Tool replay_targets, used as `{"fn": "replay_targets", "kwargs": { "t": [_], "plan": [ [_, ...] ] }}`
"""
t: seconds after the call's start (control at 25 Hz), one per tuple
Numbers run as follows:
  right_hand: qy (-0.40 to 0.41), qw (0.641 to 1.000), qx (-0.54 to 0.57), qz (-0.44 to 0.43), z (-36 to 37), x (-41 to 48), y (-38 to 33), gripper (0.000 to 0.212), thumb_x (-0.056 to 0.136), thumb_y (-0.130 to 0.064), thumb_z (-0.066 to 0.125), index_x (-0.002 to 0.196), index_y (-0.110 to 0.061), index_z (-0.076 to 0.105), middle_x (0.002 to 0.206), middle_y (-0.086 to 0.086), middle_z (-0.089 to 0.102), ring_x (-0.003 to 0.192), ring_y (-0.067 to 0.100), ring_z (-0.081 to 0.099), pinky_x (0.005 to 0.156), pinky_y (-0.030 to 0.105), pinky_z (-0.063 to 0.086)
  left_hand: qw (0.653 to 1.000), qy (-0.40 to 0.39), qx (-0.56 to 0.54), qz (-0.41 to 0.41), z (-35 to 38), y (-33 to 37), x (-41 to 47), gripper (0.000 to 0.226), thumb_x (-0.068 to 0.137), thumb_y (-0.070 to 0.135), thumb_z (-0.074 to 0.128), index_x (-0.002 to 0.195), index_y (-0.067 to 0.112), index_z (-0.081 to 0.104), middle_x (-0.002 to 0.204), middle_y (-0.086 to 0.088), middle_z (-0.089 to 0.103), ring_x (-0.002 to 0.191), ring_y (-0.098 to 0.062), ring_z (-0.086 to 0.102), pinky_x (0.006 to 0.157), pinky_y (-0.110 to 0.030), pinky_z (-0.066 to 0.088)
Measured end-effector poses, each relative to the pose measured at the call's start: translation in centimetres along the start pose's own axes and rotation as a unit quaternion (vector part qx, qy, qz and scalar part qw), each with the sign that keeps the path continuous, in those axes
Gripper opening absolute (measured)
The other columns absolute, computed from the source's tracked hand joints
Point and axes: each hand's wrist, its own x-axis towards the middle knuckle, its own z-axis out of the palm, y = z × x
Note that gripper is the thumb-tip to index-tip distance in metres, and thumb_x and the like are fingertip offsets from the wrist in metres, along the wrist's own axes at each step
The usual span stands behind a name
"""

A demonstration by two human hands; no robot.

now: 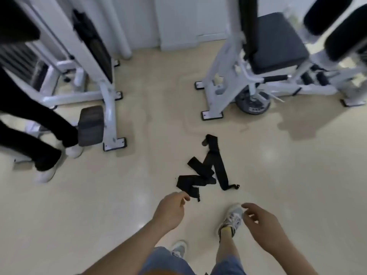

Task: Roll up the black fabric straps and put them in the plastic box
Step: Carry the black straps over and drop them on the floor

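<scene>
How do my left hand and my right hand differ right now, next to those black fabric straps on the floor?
The left hand is right at the near end of the black fabric straps; the right hand is apart from them, over a grey sneaker. The left hand reaches farther forward than the right hand. Both hold nothing, fingers loosely curled.

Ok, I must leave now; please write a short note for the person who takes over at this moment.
Left grip: open, empty, reaching toward the near end of the black fabric straps; contact unclear.
Right grip: open, empty.
Straps: lying loose and tangled on the beige floor.
Plastic box: not in view.
Done: nothing rolled.
To do: roll every strap, put them in the box.
</scene>
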Motion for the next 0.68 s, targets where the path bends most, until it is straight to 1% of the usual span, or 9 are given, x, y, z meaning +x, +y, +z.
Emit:
{"fn": "replay_targets", "kwargs": {
  "t": [0.04, 0.16, 0.28, 0.32, 0.4, 0.48, 0.52, 0.6, 0.68],
  "plan": [
    [0.003, 0.999, -0.009, -0.034, -0.8, 3.0, -0.4, 0.034, 0.097, -0.028, 0.059, 0.13, -0.025, 0.057, 0.112, -0.003, 0.066, 0.095, 0.013, 0.063, 0.08, 0.024, 0.046, 0.999, 0.028, -0.01, -0.022, 0.2, -0.2, 1.7, 0.041, 0.094, 0.0, 0.038, 0.119, 0.022, 0.062, 0.117, 0.0, 0.062, 0.101, -0.011, 0.056, 0.087, -0.018, 0.043],
    [-0.069, 0.992, -0.074, -0.069, -3.6, 12.5, -1.6, 0.062, 0.092, -0.048, 0.06, 0.147, -0.028, 0.04, 0.137, 0.003, 0.054, 0.117, 0.02, 0.055, 0.095, 0.032, 0.043, 0.988, 0.103, -0.044, -0.111, 1.5, -0.4, 6.6, 0.044, 0.09, -0.005, 0.042, 0.119, 0.021, 0.062, 0.116, -0.002, 0.057, 0.095, -0.01, 0.053, 0.078, -0.014, 0.037],
    [-0.13, 0.98, -0.118, -0.09, -3.5, 22.4, -1.9, 0.086, 0.086, -0.062, 0.06, 0.155, -0.029, 0.021, 0.151, 0.009, 0.039, 0.136, 0.028, 0.04, 0.108, 0.042, 0.038, 0.973, 0.127, -0.044, -0.185, 4.0, -1.9, 12.0, 0.05, 0.082, -0.011, 0.043, 0.117, 0.019, 0.064, 0.115, -0.005, 0.054, 0.097, -0.016, 0.054, 0.078, -0.019, 0.041],
    [-0.142, 0.977, -0.129, -0.091, -2.7, 26.0, -1.5, 0.09, 0.084, -0.065, 0.059, 0.155, -0.029, 0.018, 0.153, 0.01, 0.036, 0.137, 0.031, 0.039, 0.11, 0.045, 0.037, 0.97, 0.131, -0.043, -0.2, 5.1, -2.5, 14.2, 0.05, 0.082, -0.01, 0.044, 0.117, 0.019, 0.064, 0.118, -0.006, 0.054, 0.102, -0.02, 0.054, 0.082, -0.024, 0.044],
    [-0.155, 0.978, -0.122, -0.068, -0.4, 32.7, -0.1, 0.099, 0.077, -0.075, 0.056, 0.155, -0.031, 0.014, 0.151, 0.011, 0.038, 0.131, 0.036, 0.047, 0.107, 0.049, 0.041, 0.969, 0.116, -0.04, -0.214, 7.6, -4.6, 18.9, 0.047, 0.084, -0.006, 0.046, 0.119, 0.021, 0.063, 0.123, -0.008, 0.054, 0.111, -0.023, 0.054, 0.09, -0.029, 0.045],
    [-0.173, 0.979, -0.1, -0.035, 3.3, 39.0, 2.4, 0.108, 0.065, -0.085, 0.05, 0.153, -0.036, 0.012, 0.144, 0.009, 0.047, 0.119, 0.037, 0.057, 0.098, 0.051, 0.049, 0.97, 0.095, -0.039, -0.219, 11.3, -7.5, 24.2, 0.043, 0.088, -0.001, 0.047, 0.119, 0.022, 0.064, 0.123, -0.005, 0.056, 0.111, -0.021, 0.055, 0.088, -0.024, 0.041],
    [-0.176, 0.98, -0.087, -0.024, 5.9, 42.5, 4.5, 0.106, 0.065, -0.084, 0.05, 0.152, -0.038, 0.012, 0.141, 0.008, 0.05, 0.117, 0.037, 0.058, 0.094, 0.049, 0.052, 0.973, 0.085, -0.029, -0.212, 13.8, -9.5, 27.7, 0.04, 0.09, 0.001, 0.048, 0.12, 0.023, 0.064, 0.123, -0.003, 0.058, 0.11, -0.019, 0.055, 0.086, -0.022, 0.038],
    [-0.162, 0.985, -0.058, 0.0, 11.3, 49.5, 8.9, 0.092, 0.079, -0.068, 0.057, 0.153, -0.036, 0.013, 0.141, 0.007, 0.05, 0.119, 0.036, 0.056, 0.092, 0.046, 0.051, 0.982, 0.055, 0.003, -0.182, 18.7, -13.7, 34.8, 0.034, 0.094, 0.007, 0.049, 0.121, 0.022, 0.064, 0.121, 0.0, 0.06, 0.11, -0.018, 0.056, 0.084, -0.019, 0.037],
    [-0.139, 0.989, -0.035, 0.031, 16.5, 55.7, 13.4, 0.084, 0.088, -0.049, 0.062, 0.154, -0.03, 0.014, 0.146, 0.008, 0.046, 0.127, 0.034, 0.05, 0.103, 0.048, 0.045, 0.987, 0.013, 0.047, -0.153, 23.5, -17.6, 41.3, 0.029, 0.096, 0.013, 0.05, 0.119, 0.02, 0.065, 0.119, 0.0, 0.062, 0.107, -0.018, 0.056, 0.083, -0.021, 0.04]
  ]
}}
